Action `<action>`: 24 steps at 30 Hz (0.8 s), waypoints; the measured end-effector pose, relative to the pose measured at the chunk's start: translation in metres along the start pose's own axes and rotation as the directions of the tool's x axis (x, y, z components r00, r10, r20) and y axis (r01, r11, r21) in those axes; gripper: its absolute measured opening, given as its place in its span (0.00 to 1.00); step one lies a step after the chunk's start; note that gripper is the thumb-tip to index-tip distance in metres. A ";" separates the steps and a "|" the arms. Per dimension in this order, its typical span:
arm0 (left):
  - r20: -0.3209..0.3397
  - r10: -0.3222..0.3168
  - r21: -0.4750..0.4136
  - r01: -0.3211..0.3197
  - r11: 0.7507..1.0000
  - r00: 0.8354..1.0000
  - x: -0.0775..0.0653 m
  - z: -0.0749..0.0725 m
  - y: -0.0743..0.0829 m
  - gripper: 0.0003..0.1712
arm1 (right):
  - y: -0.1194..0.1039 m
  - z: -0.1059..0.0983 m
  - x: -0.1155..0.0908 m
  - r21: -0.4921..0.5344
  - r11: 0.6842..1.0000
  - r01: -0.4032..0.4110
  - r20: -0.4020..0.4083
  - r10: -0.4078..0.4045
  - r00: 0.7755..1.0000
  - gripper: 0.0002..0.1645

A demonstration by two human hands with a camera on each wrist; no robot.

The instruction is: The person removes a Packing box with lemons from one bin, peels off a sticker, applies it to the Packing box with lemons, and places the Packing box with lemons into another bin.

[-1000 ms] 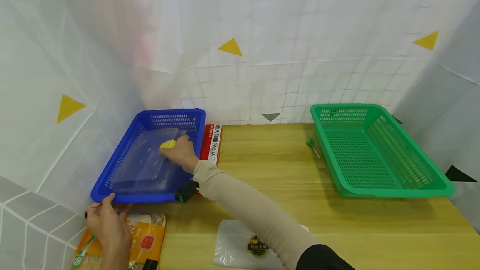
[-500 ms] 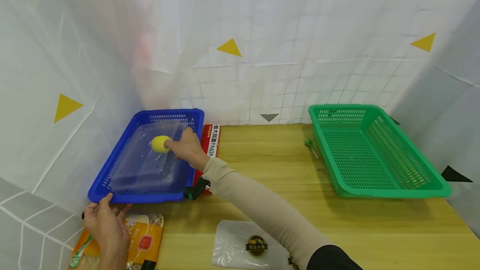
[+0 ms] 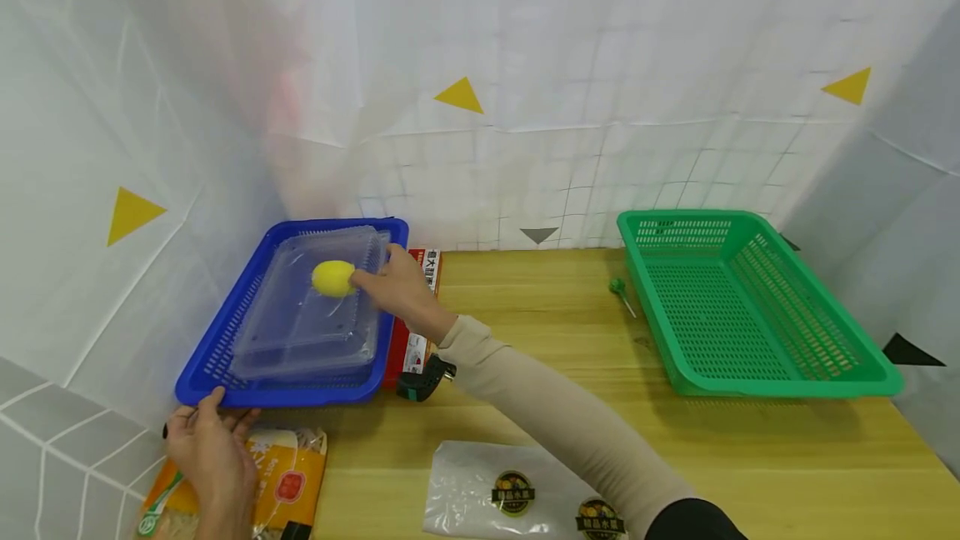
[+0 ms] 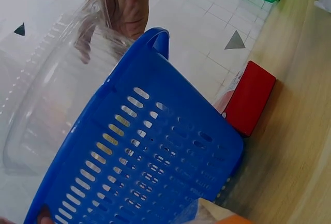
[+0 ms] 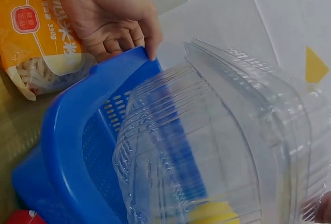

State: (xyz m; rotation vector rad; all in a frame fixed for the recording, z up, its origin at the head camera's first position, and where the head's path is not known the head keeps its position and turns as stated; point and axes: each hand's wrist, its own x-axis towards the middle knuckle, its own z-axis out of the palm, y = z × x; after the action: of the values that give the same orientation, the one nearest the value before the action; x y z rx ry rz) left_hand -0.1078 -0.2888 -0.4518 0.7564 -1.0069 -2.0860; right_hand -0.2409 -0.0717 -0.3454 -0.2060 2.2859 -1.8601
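My left hand (image 3: 213, 452) grips the near left rim of a blue plastic basket (image 3: 300, 397), thumb on top and fingers below. At the basket's right side my right hand (image 3: 405, 292) holds the edge of a clear plastic clamshell container (image 3: 300, 336). In the left wrist view the container (image 4: 46, 110) tilts up above the rim, and the right hand's fingers (image 4: 85, 45) show through it. A yellow, lemon-like thing (image 3: 332, 278) lies beside the right thumb in the head view. In the right wrist view this yellow thing (image 5: 214, 213) shows through the plastic.
A red pasta box (image 3: 397, 348) stands against the basket's right side. An orange noodle bag (image 3: 288, 473) lies below the left hand. A white plastic bag (image 3: 480, 482) lies at the front, a green lollipop-like thing (image 3: 618, 285) near the green basket (image 3: 787, 387) on the right.
My right hand has drawn back to the right, and the clear container has come up and shifted in the blue basket. More of the yellow thing shows. The left hand has stayed on the rim.
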 end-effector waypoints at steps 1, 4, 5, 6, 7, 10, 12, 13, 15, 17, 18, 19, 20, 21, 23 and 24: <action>0.000 0.001 0.000 -0.001 1.000 1.000 0.000 0.000 0.000 0.15 | 0.000 -0.003 -0.001 0.008 1.000 0.001 0.006 -0.001 1.000 0.49; -0.006 0.003 0.001 -0.003 1.000 1.000 0.000 0.000 -0.001 0.15 | 0.000 -0.010 -0.005 0.027 1.000 0.013 0.015 -0.014 1.000 0.49; -0.008 0.004 0.004 -0.004 1.000 1.000 0.000 0.000 -0.001 0.15 | 0.001 -0.012 -0.006 0.037 0.999 0.017 0.018 -0.017 1.000 0.49; -0.010 0.004 0.006 -0.004 1.000 1.000 0.000 0.000 -0.002 0.15 | 0.001 -0.015 -0.007 0.044 0.999 0.023 0.020 -0.024 1.000 0.49; -0.010 0.005 0.012 -0.004 1.000 1.000 0.000 0.000 -0.002 0.15 | 0.002 -0.017 -0.008 0.055 0.998 0.027 0.022 -0.028 0.999 0.49; -0.006 0.003 0.011 -0.003 1.000 1.000 0.001 0.001 -0.003 0.15 | 0.005 -0.023 -0.011 0.081 0.996 0.045 0.027 -0.047 0.999 0.49; -0.005 0.000 0.000 0.000 1.000 1.000 0.001 0.001 -0.004 0.15 | 0.006 -0.027 -0.013 0.105 0.993 0.051 0.034 -0.055 0.998 0.49; -0.004 -0.001 -0.004 0.001 1.000 1.000 0.001 0.001 -0.004 0.15 | 0.006 -0.029 -0.015 0.114 0.992 0.054 0.035 -0.058 0.998 0.49; -0.002 -0.003 -0.021 0.003 1.000 1.000 0.001 0.001 -0.004 0.15 | 0.006 -0.034 -0.018 0.127 0.990 0.059 0.035 -0.064 0.997 0.49; -0.007 -0.003 -0.034 0.003 0.999 1.000 0.002 0.001 -0.003 0.15 | 0.007 -0.037 -0.021 0.128 0.990 0.066 0.027 -0.070 0.997 0.47; -0.010 -0.003 -0.038 0.003 0.999 1.000 0.002 0.001 -0.003 0.15 | 0.006 -0.039 -0.022 0.131 0.989 0.073 0.027 -0.077 0.997 0.43; -0.012 -0.002 -0.044 0.001 0.999 1.000 0.002 0.001 -0.003 0.15 | 0.006 -0.041 -0.024 0.134 0.988 0.077 0.025 -0.081 0.996 0.39; -0.014 -0.001 -0.050 0.000 0.999 1.000 0.002 0.000 -0.002 0.15 | 0.006 -0.043 -0.025 0.140 0.987 0.082 0.027 -0.087 0.996 0.36; -0.016 0.000 -0.054 -0.001 0.999 1.000 0.002 0.000 -0.002 0.16 | 0.006 -0.045 -0.027 0.145 0.986 0.082 0.029 -0.087 0.996 0.35; -0.022 0.000 -0.055 -0.001 0.998 1.000 0.002 0.000 -0.002 0.16 | 0.006 -0.050 -0.031 0.148 0.986 0.078 0.033 -0.083 0.996 0.34; -0.021 -0.002 -0.054 0.001 0.999 1.000 0.002 0.000 -0.002 0.17 | 0.006 -0.052 -0.033 0.150 0.986 0.074 0.035 -0.080 0.996 0.36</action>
State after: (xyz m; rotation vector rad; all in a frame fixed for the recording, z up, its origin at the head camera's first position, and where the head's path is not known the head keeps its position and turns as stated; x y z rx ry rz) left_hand -0.1095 -0.2896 -0.4536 0.7499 -0.9351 -2.0938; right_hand -0.2211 -0.0131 -0.3395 -0.3110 2.1302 -2.0340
